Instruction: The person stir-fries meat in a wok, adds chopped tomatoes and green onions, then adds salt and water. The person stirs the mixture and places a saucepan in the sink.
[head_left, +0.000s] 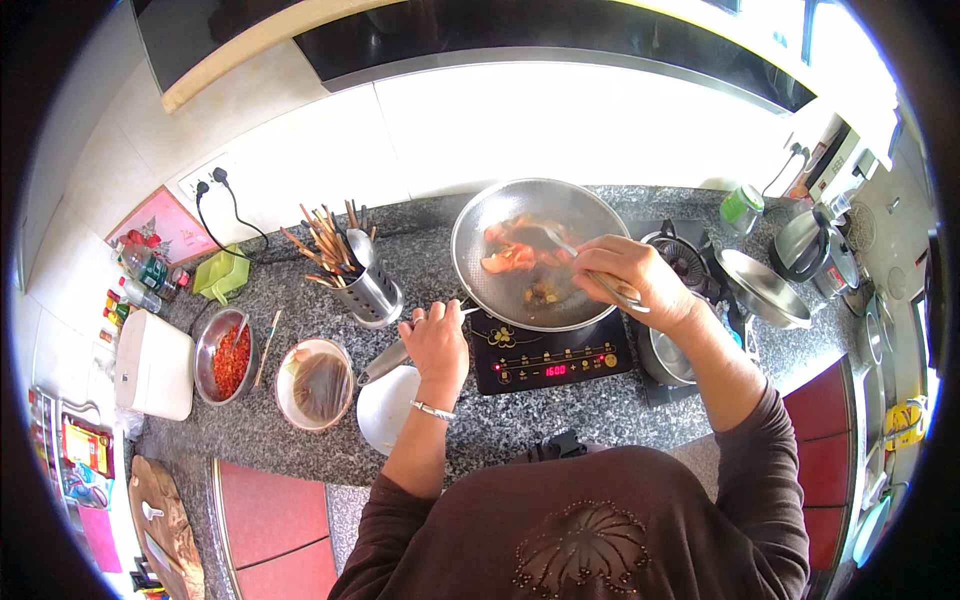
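A wide metal wok (577, 214) sits on a black induction cooker (487, 379) with a lit display. My left hand (436, 345) is closed around the wok's long handle (385, 363). In my right hand (634, 277) is a spatula (564, 244) with a metal neck and a wooden-looking grip. Its blade is down among reddish-orange slices (514, 257) in the wok. A small clump of browned bits (541, 292) lies lower in the wok. Under my left wrist, partly covered by it, is a white plate (382, 416).
Left stand a film-covered bowl (281, 382), a metal bowl of chopped red peppers (201, 371) and a chopstick holder (371, 304). At right are a gas burner (679, 259), a pot (664, 367), a tilted metal pan (761, 289) and a kettle (796, 240). A range hood (525, 34) hangs above.
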